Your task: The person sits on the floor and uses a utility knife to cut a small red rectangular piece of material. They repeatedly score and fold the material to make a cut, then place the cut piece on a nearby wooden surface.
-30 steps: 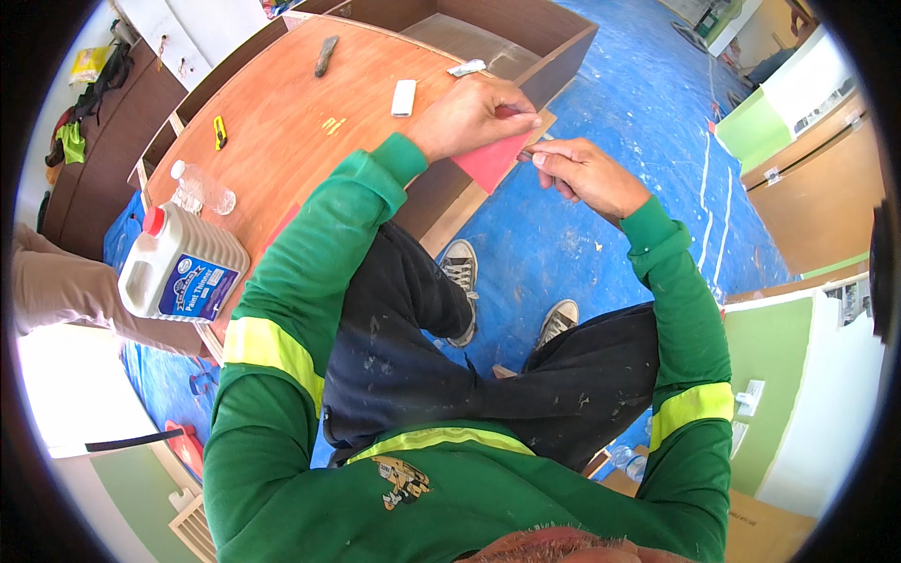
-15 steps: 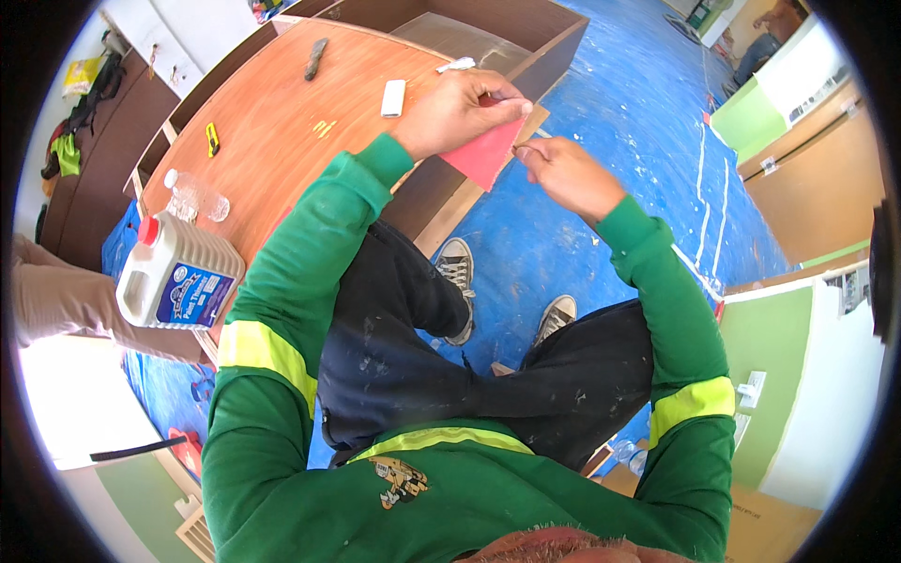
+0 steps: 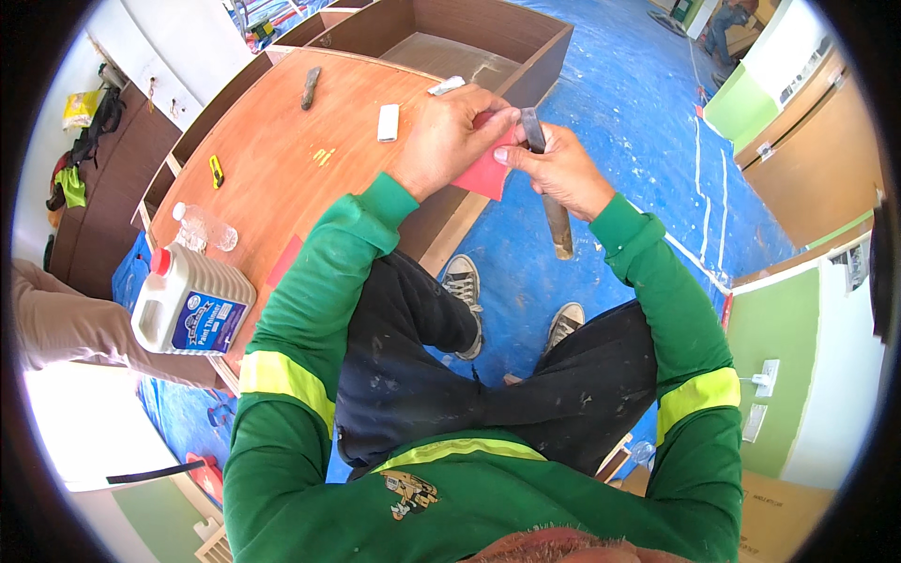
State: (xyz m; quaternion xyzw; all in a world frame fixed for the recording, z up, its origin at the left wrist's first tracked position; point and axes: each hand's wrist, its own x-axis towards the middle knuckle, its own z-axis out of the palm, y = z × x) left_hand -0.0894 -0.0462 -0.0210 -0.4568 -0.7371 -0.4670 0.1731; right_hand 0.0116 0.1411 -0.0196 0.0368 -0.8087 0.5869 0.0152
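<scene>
My left hand [image 3: 449, 139] pinches a red sheet of what looks like sandpaper [image 3: 486, 176] between thumb and fingers, above the edge of a wooden panel [image 3: 272, 155]. Close to its right, my right hand [image 3: 563, 172] is closed around a narrow, flat, chisel-like tool [image 3: 559, 230] with a worn brown lower end and a greyish upper end. That tool leans across my palm, its upper end beside the sheet. My right thumb touches the sheet's right edge. A white rectangular block [image 3: 388, 123] lies on the panel left of my left hand.
On the panel rest a yellow cutter [image 3: 217, 172], another worn hand tool [image 3: 310, 88], a clear bottle [image 3: 208, 228] and a jug with a red cap [image 3: 192, 305]. A person's leg [image 3: 80, 314] is at left. Blue sheeting [image 3: 638, 122] covers the floor.
My right hand has turned and shifted slightly left, so the chisel-like tool now shows. It has come up against the red sheet, which my left hand still holds. The view has shifted a little.
</scene>
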